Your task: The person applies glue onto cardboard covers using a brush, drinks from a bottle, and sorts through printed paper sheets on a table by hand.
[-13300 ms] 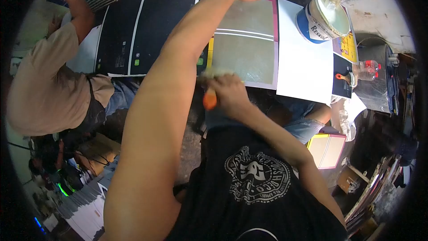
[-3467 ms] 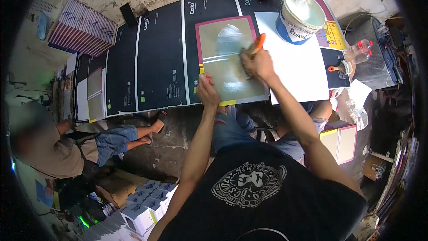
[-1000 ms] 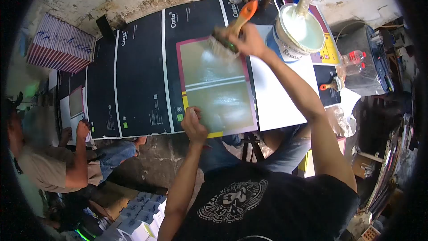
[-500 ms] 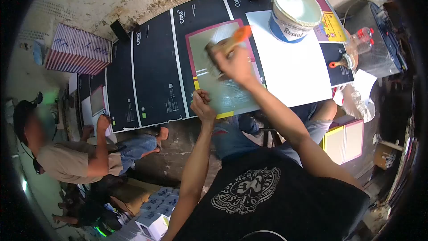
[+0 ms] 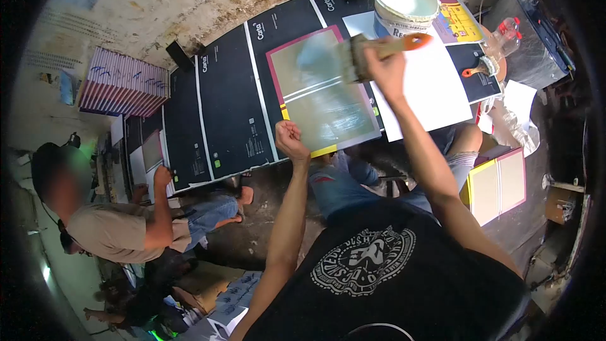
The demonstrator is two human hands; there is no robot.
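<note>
My right hand (image 5: 386, 71) is wrapped round a wide paintbrush (image 5: 394, 44) with an orange-tipped handle. Its bristles point left, over the right edge of a book cover board (image 5: 328, 98). That board is greyish with a maroon and yellow border, two white strips across its middle, and wet, glossy patches. At the board's lower left edge, my left hand (image 5: 292, 141) rests with its fingers curled in, and I see nothing in them. Beyond my right hand stands a white glue bucket (image 5: 404, 3) with a stick in it.
A white sheet (image 5: 429, 98) lies right of the board on the black tabletop (image 5: 233, 107). A second brush (image 5: 481, 69) lies at the right end. Stacked books (image 5: 123, 82) stand at the left, near a person (image 5: 120, 227) working there. Another cover (image 5: 495, 186) is at lower right.
My right hand has moved the brush rightward, from over the board's middle to its right edge. My left hand stays by the board's lower left edge. The whole view has shifted slightly.
</note>
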